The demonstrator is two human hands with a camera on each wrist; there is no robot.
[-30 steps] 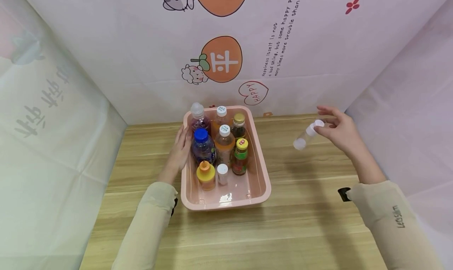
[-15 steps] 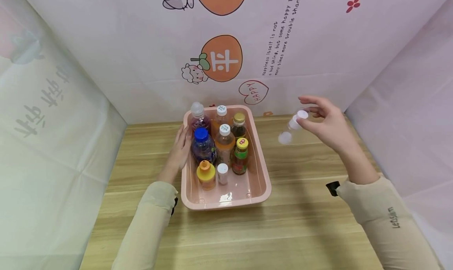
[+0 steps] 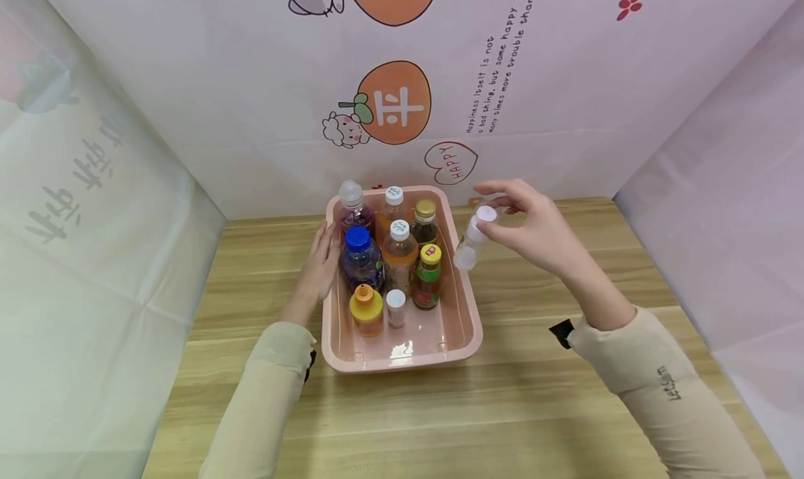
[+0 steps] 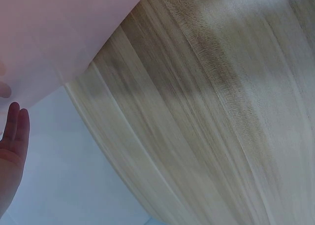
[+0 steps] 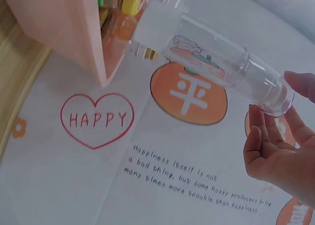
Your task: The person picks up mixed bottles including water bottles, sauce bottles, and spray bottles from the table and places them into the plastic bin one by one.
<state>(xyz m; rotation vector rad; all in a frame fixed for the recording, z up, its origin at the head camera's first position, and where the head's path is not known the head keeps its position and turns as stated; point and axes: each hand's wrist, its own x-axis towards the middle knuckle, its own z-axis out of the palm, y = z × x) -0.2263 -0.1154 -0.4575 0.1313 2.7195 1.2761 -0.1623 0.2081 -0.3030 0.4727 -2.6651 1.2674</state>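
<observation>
A pink plastic tub (image 3: 402,365) stands on the wooden table with several bottles in it. My left hand (image 3: 319,268) rests against its left side, fingers extended; the left wrist view catches only part of this hand (image 4: 12,148). Between thumb and fingers, my right hand (image 3: 534,231) pinches the top end of a clear, slim bottle (image 3: 471,240). That bottle hangs tilted over the tub's right rim, a whitish part at each end. In the right wrist view, the clear bottle (image 5: 211,57) shows see-through walls, with the tub (image 5: 74,33) close beside it.
Inside the tub are a blue-capped bottle (image 3: 359,240), a yellow bottle with an orange nozzle (image 3: 366,310), a small white-capped bottle (image 3: 396,308) and a green-labelled, yellow-capped bottle (image 3: 429,276). A printed white cloth (image 3: 534,81) hangs behind the table.
My right hand has carried the clear bottle leftward from the right side of the table to the tub's right rim. My left hand has stayed in place.
</observation>
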